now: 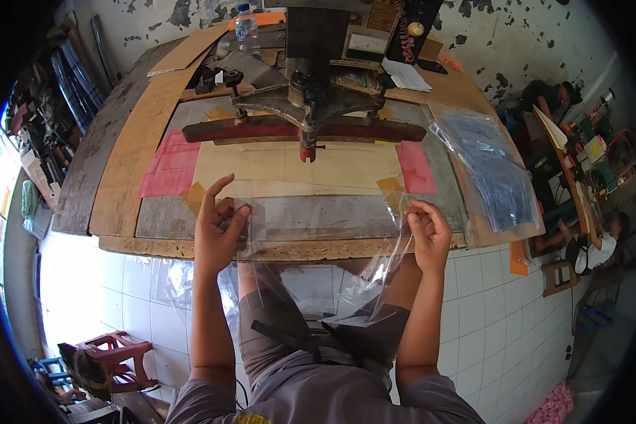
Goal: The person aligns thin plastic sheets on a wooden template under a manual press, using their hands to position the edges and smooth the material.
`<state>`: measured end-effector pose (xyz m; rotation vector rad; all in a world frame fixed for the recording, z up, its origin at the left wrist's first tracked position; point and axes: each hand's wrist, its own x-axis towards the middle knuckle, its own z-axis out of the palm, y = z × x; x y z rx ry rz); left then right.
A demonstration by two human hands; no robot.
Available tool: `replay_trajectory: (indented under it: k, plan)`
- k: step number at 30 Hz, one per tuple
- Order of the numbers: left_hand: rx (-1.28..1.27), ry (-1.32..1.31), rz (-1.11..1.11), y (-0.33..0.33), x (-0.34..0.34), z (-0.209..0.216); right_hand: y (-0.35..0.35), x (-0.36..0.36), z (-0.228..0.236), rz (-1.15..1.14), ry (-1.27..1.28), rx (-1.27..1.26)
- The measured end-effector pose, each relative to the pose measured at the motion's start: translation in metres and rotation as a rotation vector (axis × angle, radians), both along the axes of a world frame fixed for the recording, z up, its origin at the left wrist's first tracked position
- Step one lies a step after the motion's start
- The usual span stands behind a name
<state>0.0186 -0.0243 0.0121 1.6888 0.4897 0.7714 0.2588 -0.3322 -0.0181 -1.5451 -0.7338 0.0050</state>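
Note:
A thin clear plastic sheet [385, 279] is stretched between my two hands over the front edge of the table, and its lower part hangs down in front of my legs. My left hand [220, 230] pinches the sheet's left side between thumb and fingers, the index finger raised. At the other side, my right hand [429, 233] grips the sheet near its upper corner. Beyond both hands lies a pale yellow panel [297, 169] with pink pieces [168, 166] at its ends. A press with a red-edged crossbar [244, 129] stands above the panel's far side.
Clear plastic sheets [484, 169] lie stacked on the table's right. A water bottle [246, 28] and a gauge box [366, 44] stand at the back. More clear plastic [184, 279] hangs below the left front edge. A red stool [120, 360] is at lower left; other people sit far right.

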Motion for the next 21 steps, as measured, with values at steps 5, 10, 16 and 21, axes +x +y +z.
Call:
replay_trajectory:
  k: [5, 10, 16, 21]
  plan:
    - [0.006, -0.007, -0.016, 0.002, -0.001, -0.004, 0.001, 0.001, -0.001, -0.002, 0.006, -0.003]
    - [0.005, 0.015, -0.013, 0.000, 0.000, -0.002, 0.005, -0.002, 0.005, 0.031, 0.018, 0.014]
    - [0.000, 0.014, -0.017, 0.001, 0.000, -0.003, 0.002, 0.001, 0.002, 0.044, -0.095, -0.059]
    - [0.004, 0.004, -0.013, -0.001, 0.000, -0.003, 0.004, -0.002, 0.009, 0.056, -0.119, -0.069]
